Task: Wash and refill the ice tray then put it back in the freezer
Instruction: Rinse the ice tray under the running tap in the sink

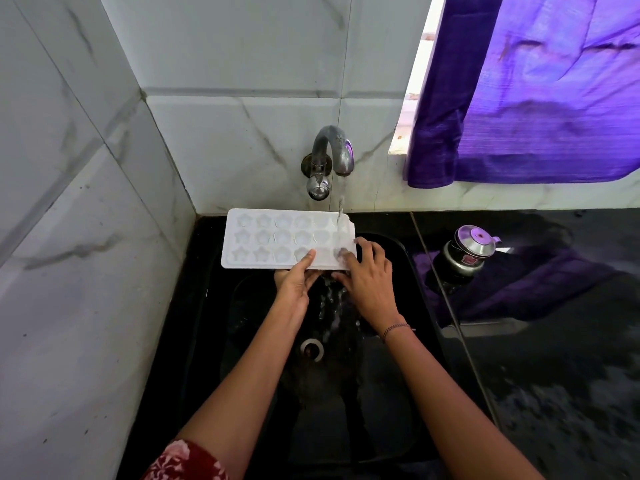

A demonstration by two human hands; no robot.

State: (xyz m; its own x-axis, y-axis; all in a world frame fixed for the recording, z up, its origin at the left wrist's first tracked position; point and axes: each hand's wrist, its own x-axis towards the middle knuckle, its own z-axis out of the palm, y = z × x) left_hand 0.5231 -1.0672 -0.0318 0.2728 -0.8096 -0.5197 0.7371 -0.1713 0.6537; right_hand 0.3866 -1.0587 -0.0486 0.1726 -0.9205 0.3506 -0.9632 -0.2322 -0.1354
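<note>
A white ice tray (270, 239) with star-shaped cells is held level over a black sink (398, 258), cells facing up. Water runs from the metal tap (334, 150) onto the tray's far right corner and spills down into the basin. My left hand (296, 280) grips the tray's near edge, thumb on top. My right hand (369, 280) holds the tray's right end, with fingertips pressed into the wet cells there.
Marble-look tiled walls close in on the left and behind. A black counter (554, 375) runs to the right, with a steel-lidded bottle (465, 254) beside the sink. A purple curtain (540, 91) hangs over a window at upper right. The sink drain (312, 349) lies below my hands.
</note>
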